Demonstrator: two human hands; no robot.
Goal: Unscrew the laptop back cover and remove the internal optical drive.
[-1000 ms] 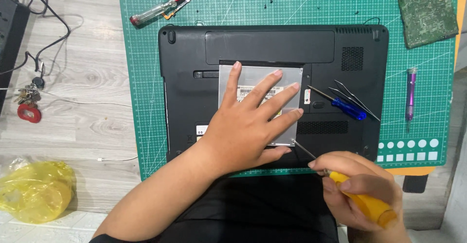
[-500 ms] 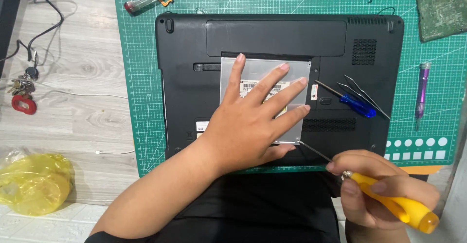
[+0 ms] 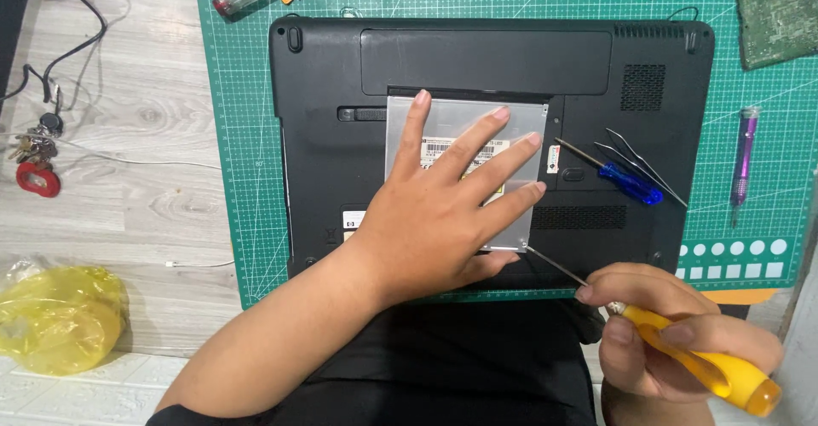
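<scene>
right hand (image 3: 673, 332) drawn lower and further right than a second ago | more of yellow-handled screwdriver (image 3: 682, 354) brought into view, its handle end now shown | screwdriver tip held at the same corner of silver drive (image 3: 464, 136) | whole scene shifted slightly by head camera movement

Bare forearms, dark clothing

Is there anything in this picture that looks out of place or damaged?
Nothing looks damaged. One oddity: a blue screwdriver and tweezers lie loose on the upturned laptop, not on the green mat, beside where both hands work.
</scene>
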